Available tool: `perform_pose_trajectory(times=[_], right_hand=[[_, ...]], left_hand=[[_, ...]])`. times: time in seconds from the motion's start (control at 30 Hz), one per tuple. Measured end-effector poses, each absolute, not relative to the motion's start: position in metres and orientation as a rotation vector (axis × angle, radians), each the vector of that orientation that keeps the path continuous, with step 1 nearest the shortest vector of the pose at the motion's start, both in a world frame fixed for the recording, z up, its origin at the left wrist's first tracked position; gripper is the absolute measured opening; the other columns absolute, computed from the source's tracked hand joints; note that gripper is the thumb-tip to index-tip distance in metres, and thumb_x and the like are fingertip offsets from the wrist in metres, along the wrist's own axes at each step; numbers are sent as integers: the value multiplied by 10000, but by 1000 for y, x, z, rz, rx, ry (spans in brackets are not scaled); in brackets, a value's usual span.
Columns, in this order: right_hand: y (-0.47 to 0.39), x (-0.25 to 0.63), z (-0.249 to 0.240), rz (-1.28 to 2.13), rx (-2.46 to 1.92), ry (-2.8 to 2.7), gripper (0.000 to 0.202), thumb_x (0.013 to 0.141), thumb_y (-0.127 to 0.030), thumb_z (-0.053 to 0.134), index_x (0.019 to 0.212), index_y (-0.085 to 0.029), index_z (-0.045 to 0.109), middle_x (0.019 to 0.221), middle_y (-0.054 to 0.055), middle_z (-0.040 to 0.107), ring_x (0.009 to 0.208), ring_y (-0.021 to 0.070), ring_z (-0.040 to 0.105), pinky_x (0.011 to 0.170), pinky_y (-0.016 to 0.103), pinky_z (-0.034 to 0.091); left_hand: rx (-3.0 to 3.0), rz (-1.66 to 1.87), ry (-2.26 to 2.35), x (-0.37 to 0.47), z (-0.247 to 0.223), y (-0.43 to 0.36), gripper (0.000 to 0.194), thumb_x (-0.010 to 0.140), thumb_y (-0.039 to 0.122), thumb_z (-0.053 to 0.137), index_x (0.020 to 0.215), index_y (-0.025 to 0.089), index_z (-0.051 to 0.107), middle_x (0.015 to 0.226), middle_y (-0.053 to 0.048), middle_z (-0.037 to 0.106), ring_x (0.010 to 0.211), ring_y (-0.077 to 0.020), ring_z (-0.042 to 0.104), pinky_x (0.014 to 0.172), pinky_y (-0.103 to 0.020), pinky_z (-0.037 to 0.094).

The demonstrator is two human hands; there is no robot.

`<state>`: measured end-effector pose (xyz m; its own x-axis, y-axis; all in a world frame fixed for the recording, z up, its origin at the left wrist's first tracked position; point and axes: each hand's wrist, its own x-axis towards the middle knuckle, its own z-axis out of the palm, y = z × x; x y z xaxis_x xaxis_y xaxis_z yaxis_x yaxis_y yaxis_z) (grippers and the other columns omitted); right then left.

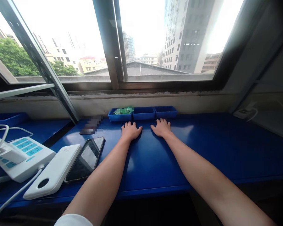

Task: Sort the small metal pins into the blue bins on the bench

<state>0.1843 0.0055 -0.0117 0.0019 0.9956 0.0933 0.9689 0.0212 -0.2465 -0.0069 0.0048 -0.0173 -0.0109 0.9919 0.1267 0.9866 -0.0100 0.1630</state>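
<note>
Near zone: The power bank [58, 168] and the phone [87, 158] lie side by side toward the front of the desk [209, 150], left of the left forearm. Risk: a sideways sweep of that forearm could shove the phone into the power bank. Probable cause: little clearance between forearm and phone.

Hand zone: The left hand [130, 131] and the right hand [162, 127] rest palm down on the desk, fingers spread and thumbs turned toward each other across a gap. Both are open and grip nothing. Risk: a forward push could drive the bins back. Probable cause: fingertips close to the front walls; actual contact cannot be determined.

Bin zone: Three blue bins stand in a row just beyond the fingertips. The left hand lies in front of the right end of the left bin [119, 118] and the near part of the middle bin [143, 115]. The right hand lies mainly before the right bin [167, 114]. Green packets [124, 110] rise above the left bin's rim; a knock could spill them. Dark contents elsewhere cannot be identified.
</note>
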Motion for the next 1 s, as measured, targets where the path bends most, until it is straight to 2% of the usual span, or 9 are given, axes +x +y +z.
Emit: perform_pose_trajectory(times=[0.07,0.13,0.4,1.0], right_hand=[[6,184,-12,216,-2069,-2079,763,845,-636,248,1421,-139,298,1493,169,215,1355,374,160,1040,570,150],[7,183,-12,256,-2093,-2106,784,839,-658,223,1434,-150,275,1501,166,195,1362,387,133,1040,592,119],[9,185,-5,224,-2081,-2161,769,832,-661,252,1388,-144,369,1449,179,300,1320,396,224,1022,573,184],[9,185,-5,257,-2062,-2179,743,831,-657,277,1366,-157,399,1446,176,306,1320,396,227,1026,583,188]], left_hand=[[2184,310,2187,-7,-16,5,760,810,676,254,1333,161,452,1437,-188,347,1332,-370,263,1038,-516,236],[2182,295,2178,-7,-14,4,751,814,670,256,1332,162,451,1439,-187,343,1334,-371,259,1036,-518,239],[2173,271,2172,-4,-10,3,750,821,657,255,1333,143,443,1444,-201,327,1336,-380,249,1038,-527,231],[2187,292,2166,-6,-12,4,741,822,653,265,1328,145,448,1445,-203,322,1331,-385,256,1037,-531,234]])
